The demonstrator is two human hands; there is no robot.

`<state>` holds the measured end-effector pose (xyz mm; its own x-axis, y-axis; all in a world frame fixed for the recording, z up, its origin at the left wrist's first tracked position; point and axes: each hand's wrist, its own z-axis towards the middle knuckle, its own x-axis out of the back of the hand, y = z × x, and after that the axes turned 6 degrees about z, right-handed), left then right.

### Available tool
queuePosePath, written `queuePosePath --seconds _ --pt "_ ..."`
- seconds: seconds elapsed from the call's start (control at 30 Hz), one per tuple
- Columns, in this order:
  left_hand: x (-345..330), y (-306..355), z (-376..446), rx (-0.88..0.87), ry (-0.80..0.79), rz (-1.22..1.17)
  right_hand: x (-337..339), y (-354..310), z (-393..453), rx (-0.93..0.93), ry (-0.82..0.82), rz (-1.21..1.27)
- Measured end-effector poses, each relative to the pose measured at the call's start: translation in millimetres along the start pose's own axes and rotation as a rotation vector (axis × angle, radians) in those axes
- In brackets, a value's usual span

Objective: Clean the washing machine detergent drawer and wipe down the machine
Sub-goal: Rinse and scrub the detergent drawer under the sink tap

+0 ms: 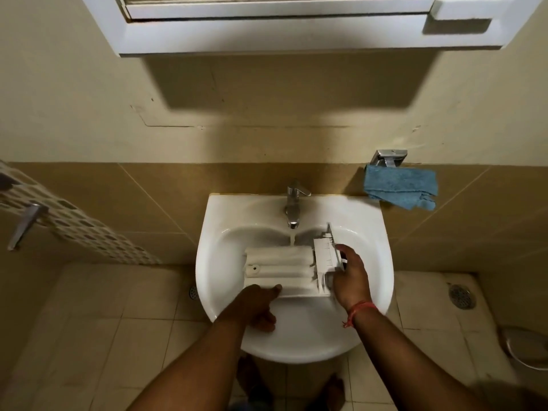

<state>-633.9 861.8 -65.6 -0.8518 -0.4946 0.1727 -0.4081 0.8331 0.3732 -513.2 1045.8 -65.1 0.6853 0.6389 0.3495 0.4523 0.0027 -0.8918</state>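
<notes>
- Detergent drawer (281,269): a white plastic tray with long channels lies across the bowl of the washbasin, its length running left to right, its boxy end piece on the right under the tap's side. It is the thing being handled, but the biggest things around it come first below.
- Wall cabinet (296,31): white, mounted high above the basin, casting a dark shadow on the beige wall.
- Washbasin (296,342): white, rounded, fixed against the tan tiled wall; the drawer sits inside its bowl.
- Patterned towel (74,226): hangs at an angle on the left wall.
- Blue cloth (400,186): draped from a metal holder (388,158) on the wall, right of the basin and well apart from the drawer.
- Left hand (258,307): holds the drawer's near edge at its left half, thumb on top, other fingers curled beneath.
- Right hand (348,277): grips the drawer's right end piece, fingers curled round its far side; a red thread band (360,310) circles the wrist.
- Tap (293,203): chrome, at the back of the basin; a thin stream of water falls from its spout just behind the drawer.
</notes>
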Motion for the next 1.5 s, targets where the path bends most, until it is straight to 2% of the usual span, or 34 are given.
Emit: queuePosePath --seconds 0.13,0.27,0.37,0.4,0.47,0.53,0.57,0.63,0.7,0.77,0.83,0.87,0.9,0.93,1.0,1.07,1.1,1.13,1.17,1.23,1.3,1.33,1.37,1.4,1.47,1.5 --pt "15 -3 -9 -0.029 0.066 0.170 -5 16 -7 0.082 -0.056 -0.059" --pt "34 9 -14 0.014 0.002 0.371 -12 17 -5 0.033 -0.030 -0.026" --pt "58 25 -15 -0.058 -0.017 0.470 -15 1 -5 0.065 0.107 -0.097" --pt "66 28 -12 -0.143 0.051 0.447 -17 -8 -5 0.131 0.171 -0.123" --pt "76 31 -1 -0.346 0.314 0.362 -29 -29 -3 0.233 0.200 -0.064" --pt "81 30 9 -0.499 0.557 0.309 -53 -50 1 0.138 0.115 0.154" --pt "82 30 15 -0.547 0.601 0.328 -68 -55 9 -0.012 0.066 0.333" --pt "83 29 28 -0.572 0.574 0.462 -92 -59 33 -0.400 -0.020 0.792" --pt "81 30 38 -0.515 0.503 0.583 -106 -55 55 -0.649 -0.002 1.186" --pt "78 29 45 -0.460 0.395 0.530 -115 -46 68 -0.755 0.100 1.391" --pt "78 29 50 -0.431 0.332 0.392 -120 -45 67 -0.738 0.088 1.527" --pt "79 29 53 -0.423 0.327 0.326 -122 -46 62 -0.693 0.031 1.573" --pt "81 29 57 -0.415 0.327 0.261 -126 -44 58 -0.620 -0.046 1.525" --pt "84 28 60 -0.406 0.326 0.189 -129 -45 49 -0.517 -0.124 1.345" --pt "88 29 64 -0.377 0.321 0.047 -138 -43 26 -0.132 -0.223 0.630" --pt "90 27 68 -0.372 0.342 0.011 -152 -31 8 0.403 -0.350 -0.122" --pt "90 26 68 -0.385 0.343 0.004 -153 -24 3 0.596 -0.401 -0.409" --pt "90 27 68 -0.397 0.348 0.004 -149 -14 1 0.705 -0.374 -0.646" --pt "90 28 69 -0.406 0.357 0.009 -143 -2 3 0.731 -0.300 -0.824" --pt "89 31 70 -0.412 0.361 0.009 -123 8 3 0.567 -0.186 -1.039" --pt "86 35 69 -0.416 0.358 -0.008 -123 3 -1 0.358 -0.145 -1.092" --pt "84 36 70 -0.407 0.364 -0.018 -134 -3 -4 0.310 -0.135 -1.101" --pt "83 36 70 -0.390 0.367 -0.032 -149 -9 -7 0.306 -0.157 -1.095" --pt "83 34 71 -0.382 0.359 -0.053 -162 -15 -11 0.326 -0.247 -1.091" --pt "85 33 70 -0.393 0.339 -0.081 -169 -20 -15 0.462 -0.401 -1.096" --pt "87 33 70 -0.400 0.336 -0.084 -160 -21 -11 0.497 -0.405 -1.089"
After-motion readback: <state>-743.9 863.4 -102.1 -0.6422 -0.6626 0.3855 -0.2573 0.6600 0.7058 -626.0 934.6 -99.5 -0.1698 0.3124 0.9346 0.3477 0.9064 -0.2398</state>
